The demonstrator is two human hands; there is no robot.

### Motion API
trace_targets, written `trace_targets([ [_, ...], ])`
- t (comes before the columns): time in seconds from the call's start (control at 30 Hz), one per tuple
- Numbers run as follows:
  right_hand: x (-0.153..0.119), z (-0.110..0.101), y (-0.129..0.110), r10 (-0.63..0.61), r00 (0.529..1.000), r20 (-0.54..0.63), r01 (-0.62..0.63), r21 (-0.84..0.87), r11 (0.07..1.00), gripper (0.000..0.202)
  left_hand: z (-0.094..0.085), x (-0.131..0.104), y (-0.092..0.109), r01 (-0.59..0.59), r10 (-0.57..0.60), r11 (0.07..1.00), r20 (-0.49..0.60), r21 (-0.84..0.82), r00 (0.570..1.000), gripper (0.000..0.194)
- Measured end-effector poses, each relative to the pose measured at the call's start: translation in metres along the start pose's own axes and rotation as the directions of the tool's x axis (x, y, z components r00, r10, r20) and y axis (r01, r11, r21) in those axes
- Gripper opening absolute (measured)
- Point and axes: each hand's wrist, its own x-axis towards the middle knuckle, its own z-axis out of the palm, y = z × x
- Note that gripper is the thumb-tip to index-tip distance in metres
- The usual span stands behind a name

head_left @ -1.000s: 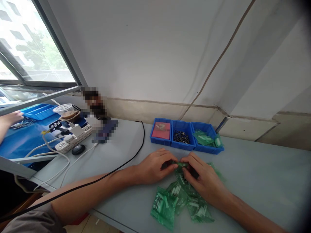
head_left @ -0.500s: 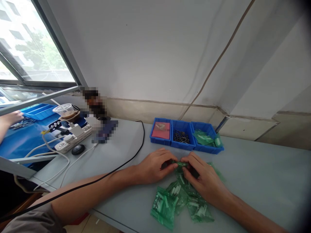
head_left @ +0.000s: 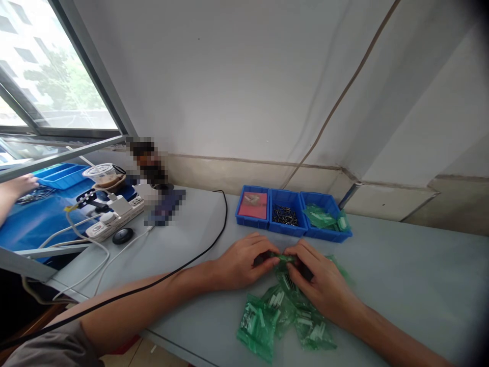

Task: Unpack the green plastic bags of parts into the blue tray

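Observation:
Between my two hands is a green plastic bag (head_left: 284, 279) with small metal and white pieces inside. My left hand (head_left: 246, 261) pinches one side of its top edge, thumb against fingers. On the other side, my right hand (head_left: 324, 280) pinches the same edge close by. More green bags of white and metal pieces lie just below: one at the front left (head_left: 256, 326), one in the middle (head_left: 280, 306), and one at the right (head_left: 314, 330). Another green bag (head_left: 342, 270) is partly hidden behind my right hand.
Three blue bins stand in a row: one with a red card (head_left: 252, 205), one with dark metal pins (head_left: 285, 216), one with green bags (head_left: 321, 216). A black cable (head_left: 198, 253) crosses my left arm. At left are a power strip (head_left: 97, 230) and another person's hand (head_left: 23, 184).

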Motion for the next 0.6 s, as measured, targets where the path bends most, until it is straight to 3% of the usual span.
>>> trace_targets([
  [0.6,-0.0004,0.0006,0.0004,0.013,0.999,0.029,-0.013,0.001,1.0,0.016,-0.0004,0.0001,0.0001,-0.008,0.008,1.0,0.004,-0.013,1.0,0.021],
])
